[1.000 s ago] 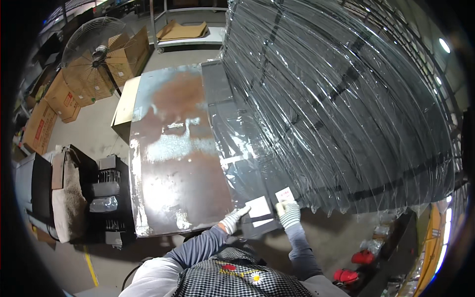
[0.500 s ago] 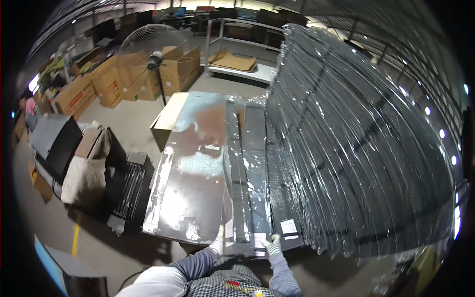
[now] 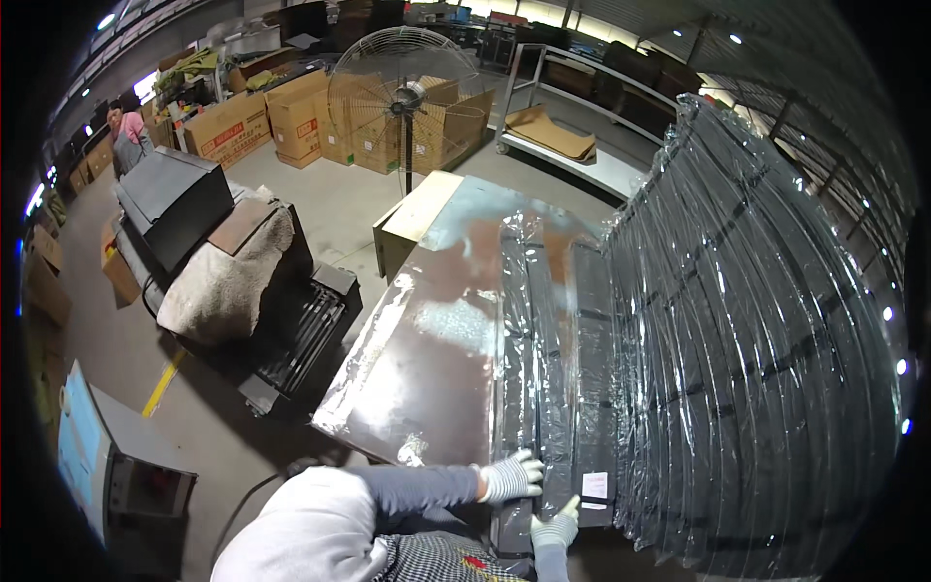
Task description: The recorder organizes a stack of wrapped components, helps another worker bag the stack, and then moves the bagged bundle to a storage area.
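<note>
A long, narrow dark package wrapped in clear plastic (image 3: 521, 359) lies lengthwise on the shiny brown tabletop (image 3: 436, 359), its near end close to my body. My left hand (image 3: 511, 476), in a white knit glove, reaches in from the left and curls its fingers over the package's upper side near that end. Lower and to the right, my right hand (image 3: 556, 525), also gloved, grips the package's near end, thumb upward. Beside it on the right lies a similar dark package (image 3: 593, 378) with a white label (image 3: 594, 488). The undersides of my fingers are hidden.
A tall row of plastic-wrapped dark panels (image 3: 747, 349) stands along the right. Left of the table are a cloth-draped stack (image 3: 228, 276) and black slatted parts (image 3: 305, 335). Behind stand a fan (image 3: 405, 102), cardboard cartons (image 3: 296, 116), a white cart (image 3: 582, 160) and a distant person (image 3: 128, 136).
My view has turned left. My left hand has moved from the near edge onto the package's upper side. That package's label no longer shows; my right hand stays at the near end.
</note>
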`<state>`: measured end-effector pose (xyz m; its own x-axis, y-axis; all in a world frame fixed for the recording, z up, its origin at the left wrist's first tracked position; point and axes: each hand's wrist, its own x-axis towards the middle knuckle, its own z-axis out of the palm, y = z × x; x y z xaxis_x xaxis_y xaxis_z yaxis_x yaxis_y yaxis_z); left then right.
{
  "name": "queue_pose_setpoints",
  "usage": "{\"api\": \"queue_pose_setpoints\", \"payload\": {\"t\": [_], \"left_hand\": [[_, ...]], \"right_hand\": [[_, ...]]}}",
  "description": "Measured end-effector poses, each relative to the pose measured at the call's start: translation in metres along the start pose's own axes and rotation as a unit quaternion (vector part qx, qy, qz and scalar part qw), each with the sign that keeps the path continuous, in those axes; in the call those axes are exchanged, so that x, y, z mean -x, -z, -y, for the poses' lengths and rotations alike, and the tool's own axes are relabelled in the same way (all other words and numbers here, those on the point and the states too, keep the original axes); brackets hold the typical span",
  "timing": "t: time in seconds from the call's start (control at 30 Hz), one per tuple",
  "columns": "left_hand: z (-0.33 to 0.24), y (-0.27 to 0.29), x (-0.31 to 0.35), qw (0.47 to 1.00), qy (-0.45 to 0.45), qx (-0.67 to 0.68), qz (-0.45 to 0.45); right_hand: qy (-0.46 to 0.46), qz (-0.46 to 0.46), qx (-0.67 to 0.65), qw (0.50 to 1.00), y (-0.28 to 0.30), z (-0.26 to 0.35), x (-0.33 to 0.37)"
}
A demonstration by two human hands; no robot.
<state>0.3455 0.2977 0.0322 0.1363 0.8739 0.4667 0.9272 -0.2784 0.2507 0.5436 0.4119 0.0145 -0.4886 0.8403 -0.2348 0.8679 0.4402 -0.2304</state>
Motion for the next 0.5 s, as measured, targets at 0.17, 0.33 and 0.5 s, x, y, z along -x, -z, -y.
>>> {"api": "queue_pose_setpoints", "payload": {"t": [0.17, 0.33, 0.5], "left_hand": [[0.047, -0.029, -0.011, 0.980, -0.041, -0.132, 0.146], [0.006, 0.008, 0.043, 0.972, -0.036, -0.044, 0.229], [-0.044, -0.028, 0.095, 0.988, 0.048, -0.023, 0.147]], "right_hand": [[0.042, 0.003, -0.041, 0.998, -0.020, 0.027, -0.064], [0.148, 0.151, -0.098, 0.972, -0.006, 0.024, -0.025], [0.280, 0.128, -0.214, 0.927, -0.052, -0.034, 0.005]]}}
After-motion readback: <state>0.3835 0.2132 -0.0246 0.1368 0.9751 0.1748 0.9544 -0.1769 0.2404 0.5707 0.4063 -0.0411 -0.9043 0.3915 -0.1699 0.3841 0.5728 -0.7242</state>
